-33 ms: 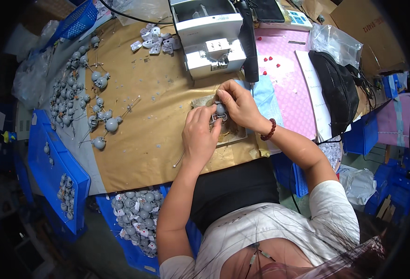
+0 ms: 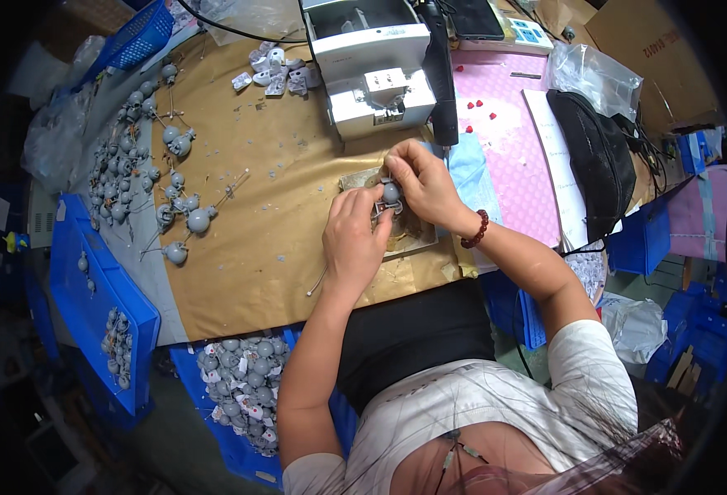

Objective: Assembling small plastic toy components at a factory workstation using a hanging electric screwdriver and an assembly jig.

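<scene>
Over a small square metal plate (image 2: 417, 240) at the front of the bench, both my hands meet around a grey ball-shaped part (image 2: 391, 193) with a whitish piece at its lower side. My left hand (image 2: 355, 235) grips its left and lower side between thumb and fingers. From the right, my right hand (image 2: 424, 186) pinches its upper end with thumb and forefinger. The fingertips hide much of the part. A thin rod with a small tip (image 2: 316, 282) sticks out beside my left wrist.
Behind my hands stands a white-grey machine (image 2: 380, 82). Many grey ball parts (image 2: 120, 169) lie at the left, and more fill a blue bin (image 2: 244, 388) below the bench edge. White pieces (image 2: 277, 70) lie beside the machine. A black pouch (image 2: 594, 165) is at the right.
</scene>
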Tool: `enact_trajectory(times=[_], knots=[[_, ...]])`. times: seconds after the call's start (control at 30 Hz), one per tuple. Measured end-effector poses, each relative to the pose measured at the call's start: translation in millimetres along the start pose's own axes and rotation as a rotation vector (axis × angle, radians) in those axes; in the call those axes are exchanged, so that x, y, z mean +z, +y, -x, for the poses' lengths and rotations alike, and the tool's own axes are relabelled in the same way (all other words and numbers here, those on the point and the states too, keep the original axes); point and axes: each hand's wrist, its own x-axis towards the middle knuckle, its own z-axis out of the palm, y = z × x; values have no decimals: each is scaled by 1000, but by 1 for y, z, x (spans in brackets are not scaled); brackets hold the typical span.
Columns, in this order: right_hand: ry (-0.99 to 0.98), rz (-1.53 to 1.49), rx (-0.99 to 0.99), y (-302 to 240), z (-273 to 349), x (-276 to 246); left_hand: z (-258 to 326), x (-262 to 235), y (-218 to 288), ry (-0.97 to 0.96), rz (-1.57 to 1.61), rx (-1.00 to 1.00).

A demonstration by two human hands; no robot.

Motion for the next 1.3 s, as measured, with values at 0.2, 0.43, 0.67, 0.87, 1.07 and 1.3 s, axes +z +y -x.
enact_trajectory(times=[0.2, 0.43, 0.67, 0.87, 1.07, 1.3], knots=[[-141, -162, -14, -4, -7, 1, 7, -11, -5, -3, 151, -167], [21, 263, -177, 33, -43, -132, 118, -169, -21, 280, 226, -556], [-144, 1125, -544, 89, -43, -161, 438, -282, -56, 395, -120, -1222], [-195, 1008, -484, 109, -50, -163, 578, -319, -37, 237, -630, -1394], [-190, 897, -360, 90, -42, -168, 309, -296, -73, 287, -576, -879], [-203, 915, -402, 67, -35, -152, 34, -168, -93, 84, -473, -74]])
